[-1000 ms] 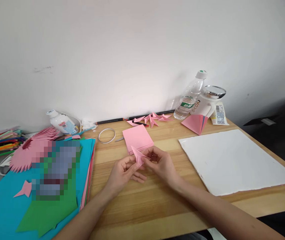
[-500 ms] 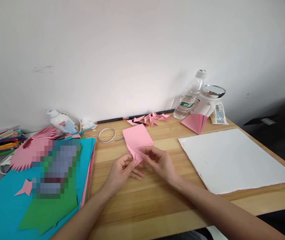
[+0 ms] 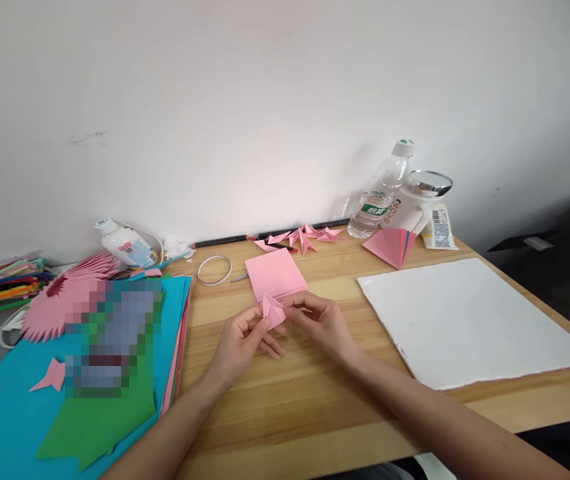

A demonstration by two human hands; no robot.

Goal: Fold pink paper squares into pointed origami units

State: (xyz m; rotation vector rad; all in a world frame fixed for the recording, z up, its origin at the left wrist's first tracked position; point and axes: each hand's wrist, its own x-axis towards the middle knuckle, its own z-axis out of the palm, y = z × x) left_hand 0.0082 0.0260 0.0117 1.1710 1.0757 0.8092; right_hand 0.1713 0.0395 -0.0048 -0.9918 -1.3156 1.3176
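A small folded piece of pink paper is held up between both hands above the wooden table. My left hand pinches its lower left part with thumb and forefinger, the other fingers curling beneath. At its right corner, my right hand grips with thumb and forefinger. Just behind it lies a stack of square pink paper. Several folded pink paper pieces rest against the wall farther back.
A white board covers the right side. Behind it stand a water bottle, a white mug and a pink folded cone. A tape roll lies left of the stack. Blue paper sheets and a pink fringed ring occupy the left.
The folded paper has been turned in my fingers, so its point now faces up and its folded flaps show more openly. Both hands stay in nearly the same place.
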